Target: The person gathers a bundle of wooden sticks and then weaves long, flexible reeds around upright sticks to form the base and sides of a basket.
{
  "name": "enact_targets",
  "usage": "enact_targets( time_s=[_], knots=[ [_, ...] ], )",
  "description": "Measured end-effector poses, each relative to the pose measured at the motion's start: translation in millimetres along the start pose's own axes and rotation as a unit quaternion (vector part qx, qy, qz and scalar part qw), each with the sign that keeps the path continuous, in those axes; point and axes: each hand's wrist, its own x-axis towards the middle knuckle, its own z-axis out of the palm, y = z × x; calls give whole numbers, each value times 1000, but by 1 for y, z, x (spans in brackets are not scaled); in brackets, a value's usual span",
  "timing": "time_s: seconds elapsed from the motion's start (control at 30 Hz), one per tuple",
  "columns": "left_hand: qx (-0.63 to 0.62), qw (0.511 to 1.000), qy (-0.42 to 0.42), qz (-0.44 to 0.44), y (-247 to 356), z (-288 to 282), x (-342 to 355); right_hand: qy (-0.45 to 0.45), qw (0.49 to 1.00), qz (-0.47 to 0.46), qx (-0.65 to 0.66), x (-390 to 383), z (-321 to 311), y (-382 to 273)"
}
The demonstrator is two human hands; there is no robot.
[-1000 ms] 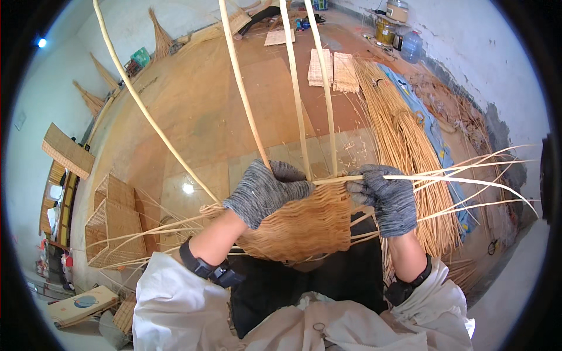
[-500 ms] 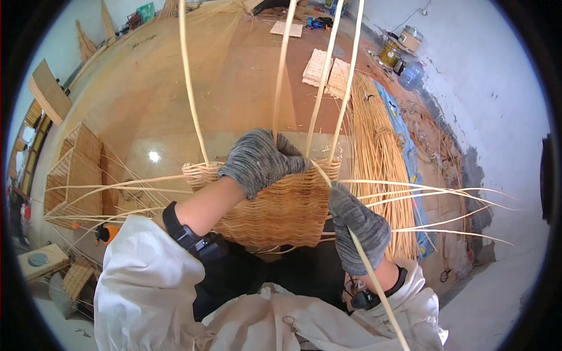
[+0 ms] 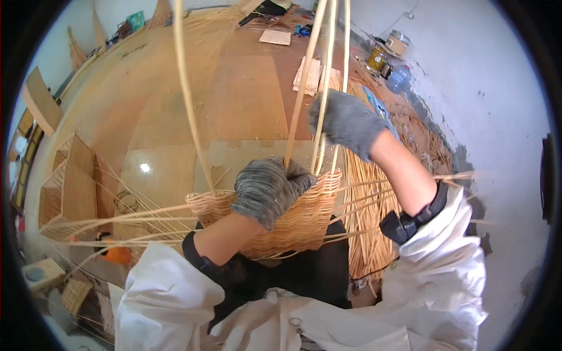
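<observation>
Half-woven wicker basket [image 3: 293, 219] sits in the person's lap, rim up. Left hand [image 3: 266, 190], grey knit glove, is clamped down over the rim w/ fingers curled shut, prob to keep the weave from shifting. Right hand [image 3: 345, 123] is raised higher, closed around the upright stakes [image 3: 319, 88], bunching them together. Loose weavers stick out sideways. Bundle of cane [image 3: 366, 228] lies on the floor just beside, w/in easy reach.

Left hand [image 3: 266, 190] in a grey knitted glove is curled palm-down, forearm bare below a white sleeve. Right hand [image 3: 345, 120], gloved alike, is raised higher, fingers closed, arm stretched forward.
</observation>
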Motion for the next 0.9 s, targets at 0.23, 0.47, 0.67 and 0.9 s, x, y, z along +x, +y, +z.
enact_targets(
  time_s=[0.23, 0.47, 0.67, 0.9],
  knots=[
    [10, 982, 124, 140, -6, -12, -10, -344, 932, 83, 84, 63, -18, -22],
    [27, 966, -34, 256, -14, -21, 5, -90, 995, -37, 17, 36, -36, -19],
    [151, 967, -76, 189, -19, -31, 4, 448, 893, -50, 1, -81, -97, -44],
    [70, 958, -49, 274, -38, -16, 24, -79, 954, 239, 160, -104, 65, -46]
  ],
)
